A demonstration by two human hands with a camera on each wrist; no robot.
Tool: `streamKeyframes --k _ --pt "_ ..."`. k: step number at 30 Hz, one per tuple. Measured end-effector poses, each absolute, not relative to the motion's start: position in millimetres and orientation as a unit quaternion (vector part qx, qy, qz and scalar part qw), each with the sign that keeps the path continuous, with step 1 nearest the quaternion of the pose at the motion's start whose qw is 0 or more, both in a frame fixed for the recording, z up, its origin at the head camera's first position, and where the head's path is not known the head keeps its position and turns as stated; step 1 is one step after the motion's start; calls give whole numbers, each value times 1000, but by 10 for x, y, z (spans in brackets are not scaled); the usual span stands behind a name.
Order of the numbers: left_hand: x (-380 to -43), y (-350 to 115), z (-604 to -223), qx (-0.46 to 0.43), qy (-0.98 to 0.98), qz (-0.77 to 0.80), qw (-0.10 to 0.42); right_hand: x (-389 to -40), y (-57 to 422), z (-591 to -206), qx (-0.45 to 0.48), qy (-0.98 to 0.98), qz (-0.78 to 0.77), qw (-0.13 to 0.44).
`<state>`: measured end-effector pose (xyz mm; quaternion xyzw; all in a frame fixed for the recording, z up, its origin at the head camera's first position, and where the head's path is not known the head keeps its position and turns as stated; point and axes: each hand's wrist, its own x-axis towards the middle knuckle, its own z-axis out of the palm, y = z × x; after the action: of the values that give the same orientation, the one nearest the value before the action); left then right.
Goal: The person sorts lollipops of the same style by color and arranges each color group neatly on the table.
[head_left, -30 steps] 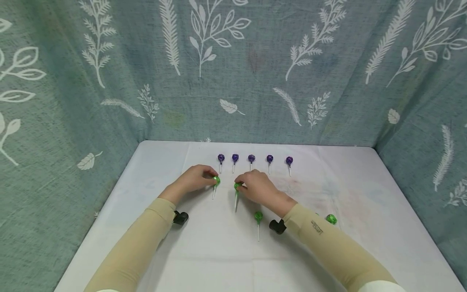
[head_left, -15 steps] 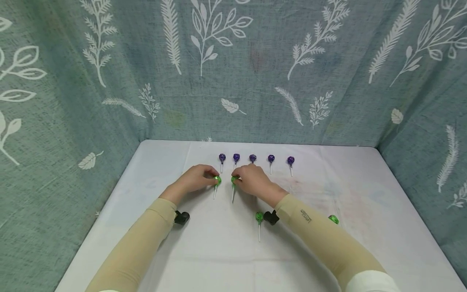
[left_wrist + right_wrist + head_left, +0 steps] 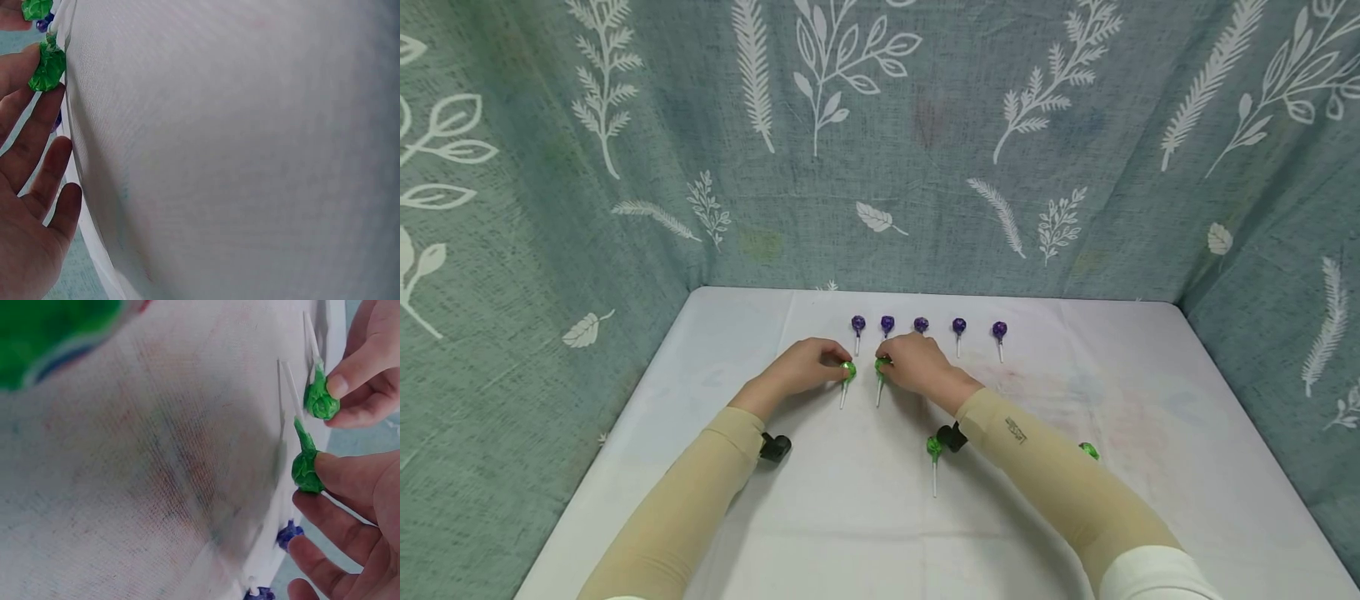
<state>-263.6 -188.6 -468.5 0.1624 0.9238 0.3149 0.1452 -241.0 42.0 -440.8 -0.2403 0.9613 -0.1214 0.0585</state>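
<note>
My left hand [image 3: 805,367] pinches the wrapped head of a green lollipop [image 3: 49,65] between thumb and forefinger, the other fingers spread. Just to its right, my right hand [image 3: 917,364] pinches a second green lollipop [image 3: 306,464] the same way. Both white sticks point toward me, side by side, close over the white cloth. Beyond the hands runs a row of purple lollipops [image 3: 959,326]; the right hand covers part of the middle ones. A third green lollipop [image 3: 934,447] lies nearer me, by the right wrist's black camera mount [image 3: 952,437].
Another green lollipop [image 3: 1089,451] shows past the right forearm, mostly hidden by the sleeve [image 3: 1045,467]. A white cloth [image 3: 850,533] covers the table. Grey-green leaf-patterned curtains [image 3: 880,167] stand at the back and both sides.
My right hand has moved away from me and slightly left with its green lollipop, bringing it level with the left one. The left hand has stayed in place.
</note>
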Motion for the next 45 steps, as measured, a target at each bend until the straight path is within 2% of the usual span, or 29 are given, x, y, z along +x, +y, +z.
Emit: streamKeyframes --k 13,36,45 --pt "-2610 -1872 -4677 164 923 318 142 -2440 411 -4492 -234 964 -113 61" --pt "-2606 -1858 -4640 173 926 301 148 -2442 427 -4359 -227 965 -107 72" --pt "-2551 -1860 -4612 164 927 305 144 -2350 580 -4233 -241 956 -147 78"
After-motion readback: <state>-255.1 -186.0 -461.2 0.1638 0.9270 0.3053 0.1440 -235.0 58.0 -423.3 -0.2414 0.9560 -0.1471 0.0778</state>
